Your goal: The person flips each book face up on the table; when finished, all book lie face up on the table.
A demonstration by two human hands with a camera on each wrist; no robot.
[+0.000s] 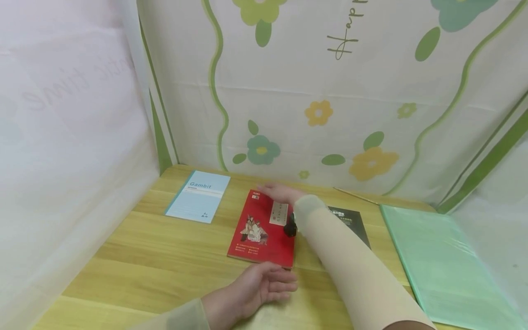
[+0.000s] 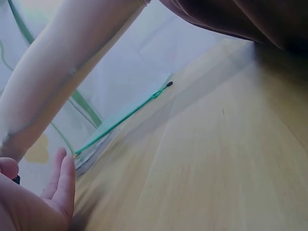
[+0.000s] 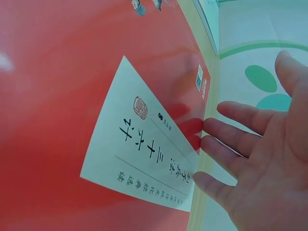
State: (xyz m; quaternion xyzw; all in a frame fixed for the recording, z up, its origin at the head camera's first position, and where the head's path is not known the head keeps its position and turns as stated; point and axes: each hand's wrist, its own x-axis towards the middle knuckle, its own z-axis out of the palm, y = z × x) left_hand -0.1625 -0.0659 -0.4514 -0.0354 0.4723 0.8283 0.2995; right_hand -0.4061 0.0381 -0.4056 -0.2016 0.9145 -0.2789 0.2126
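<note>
A red book (image 1: 257,229) with a white title panel and small painted figures lies flat on the wooden table. My right hand (image 1: 280,192) is at its far edge, and in the right wrist view the straight fingertips (image 3: 207,126) touch that edge beside the title panel (image 3: 144,144). At the near edge is my left hand (image 1: 264,286), palm turned inward with fingers loosely extended; whether it touches the book is hard to tell. The left wrist view shows part of the left hand (image 2: 43,197) above the table, holding nothing.
A light blue notebook (image 1: 198,196) lies left of the red book. Partly under my right forearm is a dark book (image 1: 350,222). On the right rests a green transparent folder (image 1: 445,261); a thin stick (image 1: 355,195) lies near the back edge. Printed fabric (image 1: 288,91) hangs behind the table.
</note>
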